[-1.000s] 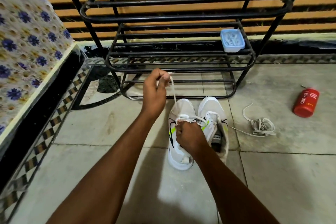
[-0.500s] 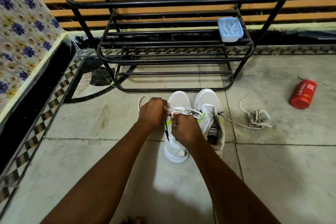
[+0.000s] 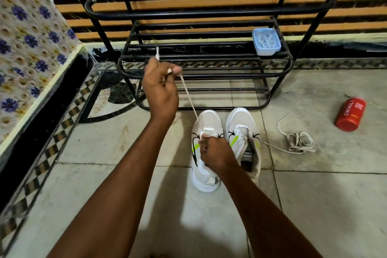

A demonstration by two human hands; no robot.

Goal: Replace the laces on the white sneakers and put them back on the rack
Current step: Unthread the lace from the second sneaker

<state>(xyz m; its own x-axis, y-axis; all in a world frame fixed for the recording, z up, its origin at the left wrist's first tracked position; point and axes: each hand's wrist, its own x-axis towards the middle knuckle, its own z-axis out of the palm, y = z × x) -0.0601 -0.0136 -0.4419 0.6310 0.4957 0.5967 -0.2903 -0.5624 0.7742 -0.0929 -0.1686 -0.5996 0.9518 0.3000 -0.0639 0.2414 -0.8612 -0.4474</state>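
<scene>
The left hand point(image 3: 160, 88) is up in front of the black shoe rack point(image 3: 205, 14), pinching a white lace point(image 3: 188, 96) that runs taut down to the front eyelets of one white sneaker point(image 3: 206, 119), while the right hand point(image 3: 213, 153) is curled tight on that shoe's upper at the lacing. Its unlaced mate point(image 3: 240, 119) stands just beside it on the floor tiles point(image 3: 104, 142), both toes toward the rack. A loose lace bundle point(image 3: 297, 140) and a red Cinthol bottle point(image 3: 350, 114) lie off to the right.
</scene>
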